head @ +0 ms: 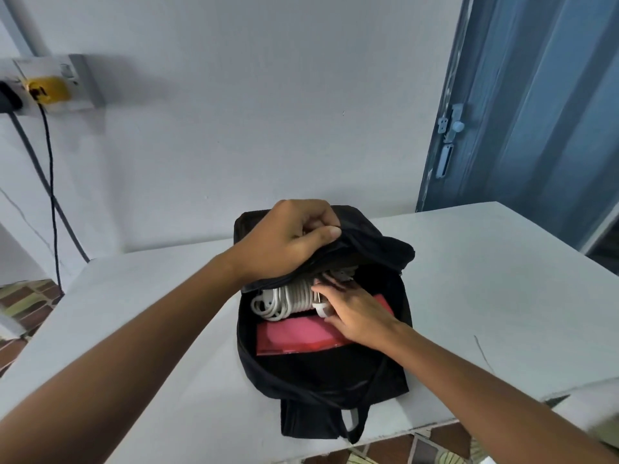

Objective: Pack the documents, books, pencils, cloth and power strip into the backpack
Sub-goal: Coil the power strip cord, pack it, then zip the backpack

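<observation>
A black backpack (321,380) is seen lying on its back, its main compartment unzipped and spread wide, with its straps hanging over the near edge of the surface beneath it. The upper flap of the opening is lifted and bunched at the far side. Inside, a white power strip (284,301) is laid across the upper part of the compartment, its white cable wound in loops around the body and its plug showing at the right end of the coil. Beneath and in front of it, a flat red and pink document folder (298,336) is seen lying level in the compartment, partly covered by the strip.
</observation>
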A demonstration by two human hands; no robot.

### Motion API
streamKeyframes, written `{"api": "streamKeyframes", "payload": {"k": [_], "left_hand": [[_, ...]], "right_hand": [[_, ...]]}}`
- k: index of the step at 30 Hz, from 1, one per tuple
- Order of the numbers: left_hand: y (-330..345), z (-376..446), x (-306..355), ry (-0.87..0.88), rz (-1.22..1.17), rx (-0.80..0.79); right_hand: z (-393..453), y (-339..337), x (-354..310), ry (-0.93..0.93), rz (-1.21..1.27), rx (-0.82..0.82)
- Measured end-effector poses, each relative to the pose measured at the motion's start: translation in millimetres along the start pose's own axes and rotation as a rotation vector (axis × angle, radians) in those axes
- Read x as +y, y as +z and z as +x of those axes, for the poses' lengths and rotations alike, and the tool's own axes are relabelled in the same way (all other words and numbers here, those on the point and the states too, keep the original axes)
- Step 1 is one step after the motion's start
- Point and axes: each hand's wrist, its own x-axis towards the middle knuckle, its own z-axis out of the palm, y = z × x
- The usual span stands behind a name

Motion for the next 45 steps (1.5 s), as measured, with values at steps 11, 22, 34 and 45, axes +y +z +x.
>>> {"api": "streamKeyframes", "payload": {"k": [11,22,34,45], "left_hand": [[19.9,-28.4,-17.8,-0.163,-0.128,-0.118],[52.5,-56.7,-44.5,-0.272,-0.245,-0.277],[101.7,-89.2,-81.4,-0.306,0.084,-0.414],[93.7,-35.4,-57.8,0.083,0.746,0.037]], "right_hand": [[-26.3,-0.8,-14.4,0.201,0.233,0.011],[-73.9,-35.3,-55.8,-0.132,0.229,0.148],[-62.6,-29.1,-4.8,0.393,0.302,0.724],[-45.9,-35.5,58.8,0.478,0.026,0.068]]}}
